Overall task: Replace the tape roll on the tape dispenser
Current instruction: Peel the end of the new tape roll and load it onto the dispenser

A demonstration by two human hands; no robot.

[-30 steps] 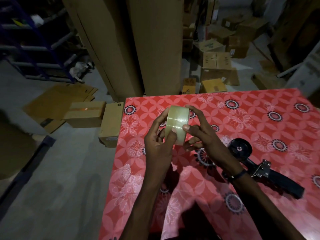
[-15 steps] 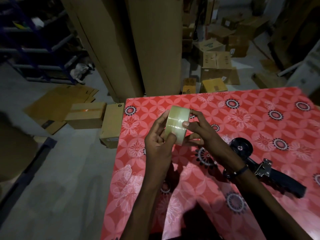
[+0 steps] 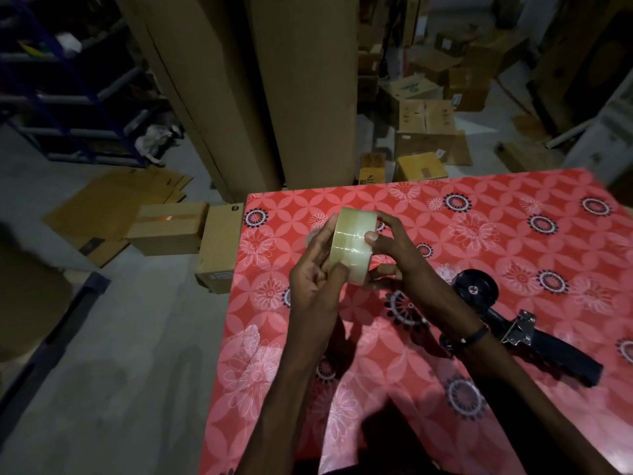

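A pale clear tape roll (image 3: 352,243) is held on edge above the red patterned table (image 3: 513,241), gripped from both sides. My left hand (image 3: 317,272) holds its left face, with the thumb on the lower band. My right hand (image 3: 394,248) holds its right face, with the thumb tip pressed on the band's outer surface. The black tape dispenser (image 3: 520,323) lies on its side on the table, to the right of my right wrist. Its round hub (image 3: 474,291) is bare, and its handle points toward the lower right.
The table's left edge (image 3: 233,296) drops to a grey floor. Cardboard boxes (image 3: 191,231) sit on the floor by the table's far left corner. Tall cardboard sheets (image 3: 274,90) stand behind the table. More boxes (image 3: 424,128) are scattered at the back, and blue shelving (image 3: 68,97) stands far left.
Both hands have kept hold of the roll, with small shifts of the thumbs on its band. The dispenser has not moved.
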